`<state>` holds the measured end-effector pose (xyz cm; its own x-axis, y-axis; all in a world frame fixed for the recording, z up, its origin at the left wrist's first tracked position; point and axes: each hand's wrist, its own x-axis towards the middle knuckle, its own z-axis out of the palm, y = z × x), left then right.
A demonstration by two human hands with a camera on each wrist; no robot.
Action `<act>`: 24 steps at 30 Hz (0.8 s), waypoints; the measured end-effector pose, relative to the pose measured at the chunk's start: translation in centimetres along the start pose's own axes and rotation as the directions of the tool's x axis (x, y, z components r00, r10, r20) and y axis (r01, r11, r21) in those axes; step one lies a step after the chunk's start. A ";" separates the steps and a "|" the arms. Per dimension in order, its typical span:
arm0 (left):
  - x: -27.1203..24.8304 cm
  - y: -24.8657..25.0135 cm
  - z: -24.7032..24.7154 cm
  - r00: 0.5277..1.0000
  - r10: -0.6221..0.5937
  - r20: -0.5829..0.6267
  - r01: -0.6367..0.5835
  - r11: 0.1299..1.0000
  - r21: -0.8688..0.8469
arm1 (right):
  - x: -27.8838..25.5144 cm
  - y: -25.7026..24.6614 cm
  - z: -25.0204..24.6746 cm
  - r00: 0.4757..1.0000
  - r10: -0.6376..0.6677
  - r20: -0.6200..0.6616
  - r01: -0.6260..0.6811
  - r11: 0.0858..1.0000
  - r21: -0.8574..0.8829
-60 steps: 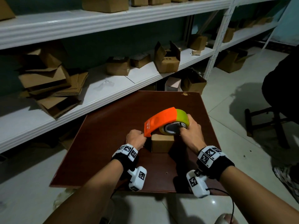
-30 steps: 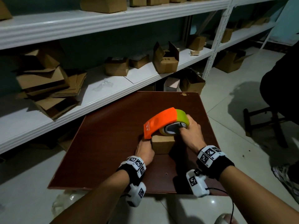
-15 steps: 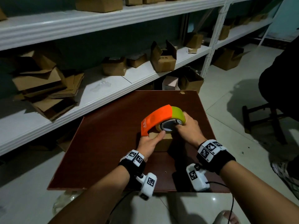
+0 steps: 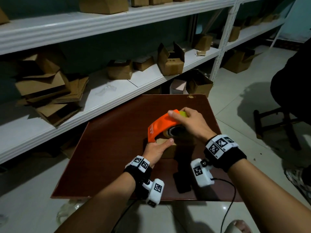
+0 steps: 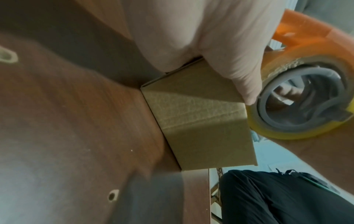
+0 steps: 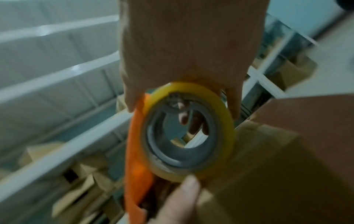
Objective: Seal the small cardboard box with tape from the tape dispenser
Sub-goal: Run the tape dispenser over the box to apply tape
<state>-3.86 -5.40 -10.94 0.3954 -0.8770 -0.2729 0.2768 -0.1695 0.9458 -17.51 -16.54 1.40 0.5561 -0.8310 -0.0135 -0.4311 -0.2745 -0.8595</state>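
Note:
A small cardboard box [image 4: 169,151] stands on the dark brown table [image 4: 109,140], mostly hidden by my hands. My left hand [image 4: 158,146] grips its near left side, thumb lying across the top edge; the left wrist view shows the box [image 5: 201,128] under my left hand [image 5: 220,50]. My right hand [image 4: 181,118] holds the orange tape dispenser [image 4: 159,126] over the box, its fingers curled over the housing. The dispenser's front end dips to the box's far left corner. In the right wrist view the yellowish tape roll [image 6: 187,130] sits against the box [image 6: 258,174].
A black object [image 4: 182,182] lies on the table near its front edge. White shelves [image 4: 117,91] behind the table carry open cardboard boxes [image 4: 171,63] and a flattened cardboard stack [image 4: 50,91]. A person in dark clothes [image 4: 292,91] sits on a stool [image 4: 276,126] at the right.
My left hand moved from the box's left side to its near side and laid its thumb over the top. My right hand shifted up over the dispenser's housing, and the dispenser tilted down at the front.

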 end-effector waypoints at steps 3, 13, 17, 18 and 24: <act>0.1 -0.1 -0.2 1.000 0.025 0.003 -0.025 0.999 0.020 | 0.6 0.3 -0.3 0.999 0.046 0.017 -0.047 0.998 0.052; 0.3 0.5 -0.6 0.986 0.114 0.121 -0.126 0.987 0.099 | 0.9 -0.5 -0.8 0.986 0.069 0.153 -0.093 0.983 0.157; 0.5 -0.1 -0.7 0.992 0.086 0.090 -0.099 0.983 0.152 | 1.2 -0.5 -1.1 0.984 0.082 0.160 -0.110 0.978 0.175; 0.4 0.1 -0.7 0.994 0.076 0.077 -0.087 0.985 0.151 | 1.3 -0.4 -1.0 0.984 0.080 0.160 -0.108 0.979 0.174; 0.4 0.3 -0.7 0.998 0.055 0.020 -0.057 0.985 0.163 | 0.9 -0.8 -1.0 0.983 0.064 0.173 -0.094 0.980 0.174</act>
<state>-3.03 -5.44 -10.92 0.3921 -0.8940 -0.2169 0.1073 -0.1898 0.9759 -17.38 -17.61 2.58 0.6416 -0.7509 -0.1564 -0.3516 -0.1067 -0.9301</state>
